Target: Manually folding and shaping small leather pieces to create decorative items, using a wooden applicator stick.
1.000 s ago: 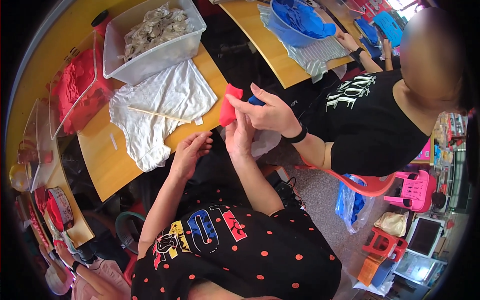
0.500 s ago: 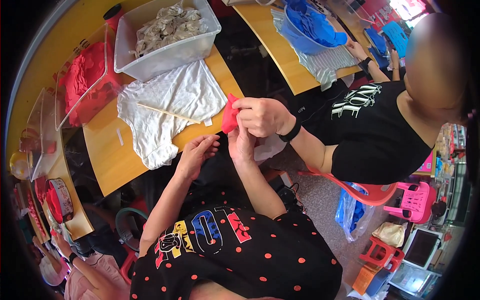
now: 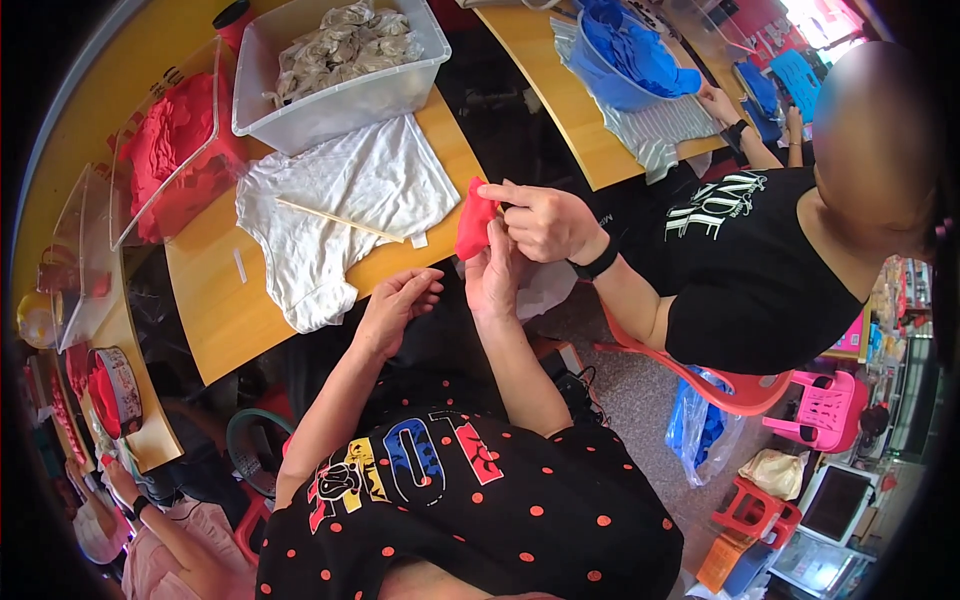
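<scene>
A small red cloth piece (image 3: 474, 222) stands up from the fingers of my right hand (image 3: 492, 282), which grips its lower edge. From the right, a co-worker's hand (image 3: 548, 222) with a dark wristband reaches in, its index finger stretched out against the upper part of the cloth. To the left, apart from the cloth, my left hand (image 3: 398, 308) hovers by the table edge. Its fingers are curled with the thumb pressed against them; what they hold, if anything, is hidden. Just beyond lies a white cloth shirt (image 3: 350, 185) with a thin wooden stick (image 3: 340, 220) across it.
On the table (image 3: 215, 325) stand a clear bin (image 3: 345, 105) of small bagged items and a clear box (image 3: 190, 175) of red pieces. A blue basin (image 3: 625, 85) of blue pieces sits on another table. The co-worker sits on a red chair (image 3: 700, 378) at the right.
The co-worker's hand has gone from pinching the red cloth to touching it with a stretched index finger. My right hand and the cloth have shifted slightly right; my left hand has barely moved.
</scene>
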`<action>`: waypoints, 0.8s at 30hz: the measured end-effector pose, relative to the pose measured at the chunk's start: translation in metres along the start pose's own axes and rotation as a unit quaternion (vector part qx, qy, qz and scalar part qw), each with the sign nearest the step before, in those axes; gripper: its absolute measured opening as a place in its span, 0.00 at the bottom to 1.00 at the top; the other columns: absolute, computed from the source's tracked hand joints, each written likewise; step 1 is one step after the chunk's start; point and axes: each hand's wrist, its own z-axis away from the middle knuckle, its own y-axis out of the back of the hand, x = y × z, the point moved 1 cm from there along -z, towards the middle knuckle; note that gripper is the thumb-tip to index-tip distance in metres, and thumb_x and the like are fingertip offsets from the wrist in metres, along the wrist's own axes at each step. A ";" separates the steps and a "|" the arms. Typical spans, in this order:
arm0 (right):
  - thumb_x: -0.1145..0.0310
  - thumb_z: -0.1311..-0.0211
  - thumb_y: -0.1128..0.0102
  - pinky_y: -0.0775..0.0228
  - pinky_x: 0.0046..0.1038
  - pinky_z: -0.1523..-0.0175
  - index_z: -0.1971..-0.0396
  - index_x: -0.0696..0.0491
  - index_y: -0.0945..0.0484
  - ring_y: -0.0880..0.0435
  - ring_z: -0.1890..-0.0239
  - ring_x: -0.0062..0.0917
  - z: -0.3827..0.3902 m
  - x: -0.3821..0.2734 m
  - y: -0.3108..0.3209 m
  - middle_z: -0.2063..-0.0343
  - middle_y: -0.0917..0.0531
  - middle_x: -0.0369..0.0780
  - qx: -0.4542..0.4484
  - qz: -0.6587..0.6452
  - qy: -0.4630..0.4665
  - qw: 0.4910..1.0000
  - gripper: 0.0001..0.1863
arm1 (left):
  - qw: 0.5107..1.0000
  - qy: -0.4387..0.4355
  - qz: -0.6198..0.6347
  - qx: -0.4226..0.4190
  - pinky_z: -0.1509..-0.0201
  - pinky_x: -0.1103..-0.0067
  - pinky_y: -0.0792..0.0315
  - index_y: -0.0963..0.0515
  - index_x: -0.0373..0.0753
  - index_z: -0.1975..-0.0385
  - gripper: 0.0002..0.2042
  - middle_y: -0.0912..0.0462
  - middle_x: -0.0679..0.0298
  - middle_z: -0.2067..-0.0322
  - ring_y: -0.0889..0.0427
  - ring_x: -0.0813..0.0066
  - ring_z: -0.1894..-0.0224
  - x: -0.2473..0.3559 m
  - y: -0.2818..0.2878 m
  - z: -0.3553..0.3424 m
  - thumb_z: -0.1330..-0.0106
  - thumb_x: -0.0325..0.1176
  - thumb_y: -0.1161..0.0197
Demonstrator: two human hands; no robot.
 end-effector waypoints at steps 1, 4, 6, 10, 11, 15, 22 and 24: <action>0.68 0.36 0.45 0.33 0.21 0.48 0.55 0.52 0.28 0.27 0.53 0.15 0.000 -0.001 0.002 0.55 0.25 0.32 0.001 0.001 0.002 1.000 0.11 | 1.000 0.001 -0.002 -0.004 0.62 0.89 0.31 0.22 0.37 0.57 0.13 0.21 0.71 0.68 0.25 0.87 0.69 -0.001 -0.001 0.000 0.32 0.39 0.45; 0.67 0.36 0.45 0.32 0.21 0.49 0.57 0.53 0.28 0.26 0.55 0.15 -0.001 -0.003 0.005 0.57 0.24 0.33 0.009 -0.005 -0.027 1.000 0.10 | 1.000 0.003 -0.005 -0.012 0.62 0.88 0.31 0.22 0.37 0.57 0.13 0.21 0.71 0.68 0.25 0.87 0.68 -0.002 -0.005 0.001 0.32 0.39 0.45; 0.67 0.36 0.44 0.32 0.20 0.50 0.57 0.55 0.28 0.25 0.56 0.16 0.000 -0.003 0.002 0.59 0.23 0.34 0.019 -0.011 -0.029 0.999 0.11 | 1.000 0.004 -0.010 -0.015 0.61 0.88 0.30 0.23 0.37 0.56 0.13 0.21 0.70 0.67 0.24 0.85 0.67 -0.003 -0.003 0.001 0.32 0.39 0.46; 0.67 0.36 0.45 0.31 0.20 0.50 0.57 0.55 0.28 0.25 0.57 0.16 0.002 -0.003 -0.002 0.59 0.23 0.34 0.020 -0.014 -0.032 0.999 0.11 | 1.000 0.007 -0.013 -0.017 0.60 0.87 0.30 0.23 0.36 0.56 0.14 0.21 0.69 0.67 0.24 0.84 0.66 -0.003 -0.002 0.001 0.32 0.39 0.46; 0.67 0.36 0.44 0.31 0.20 0.50 0.57 0.55 0.28 0.25 0.57 0.16 0.003 -0.003 -0.002 0.59 0.23 0.34 0.015 -0.015 -0.031 0.999 0.11 | 1.000 0.005 -0.013 -0.016 0.60 0.87 0.30 0.23 0.36 0.56 0.14 0.21 0.69 0.67 0.24 0.84 0.66 -0.003 -0.003 0.001 0.32 0.39 0.46; 0.67 0.36 0.45 0.31 0.21 0.50 0.56 0.55 0.28 0.24 0.56 0.17 0.003 0.001 0.001 0.59 0.23 0.34 0.004 -0.010 -0.028 1.000 0.11 | 1.000 0.001 -0.018 -0.017 0.60 0.87 0.30 0.23 0.37 0.56 0.14 0.21 0.70 0.67 0.24 0.84 0.66 -0.003 -0.005 0.003 0.31 0.39 0.46; 0.68 0.35 0.45 0.30 0.21 0.50 0.55 0.56 0.28 0.23 0.58 0.17 0.003 0.002 -0.003 0.60 0.22 0.35 -0.011 -0.013 -0.035 0.999 0.12 | 0.999 -0.017 0.029 -0.003 0.59 0.86 0.30 0.24 0.35 0.54 0.14 0.21 0.67 0.65 0.24 0.82 0.65 -0.001 -0.002 0.000 0.32 0.38 0.45; 0.68 0.36 0.45 0.28 0.20 0.55 0.55 0.56 0.27 0.22 0.61 0.17 0.010 0.002 -0.010 0.61 0.21 0.35 -0.022 0.011 -0.054 0.998 0.12 | 0.997 -0.042 0.062 0.004 0.57 0.86 0.29 0.26 0.35 0.52 0.15 0.21 0.66 0.62 0.23 0.80 0.61 0.003 -0.002 -0.001 0.32 0.37 0.44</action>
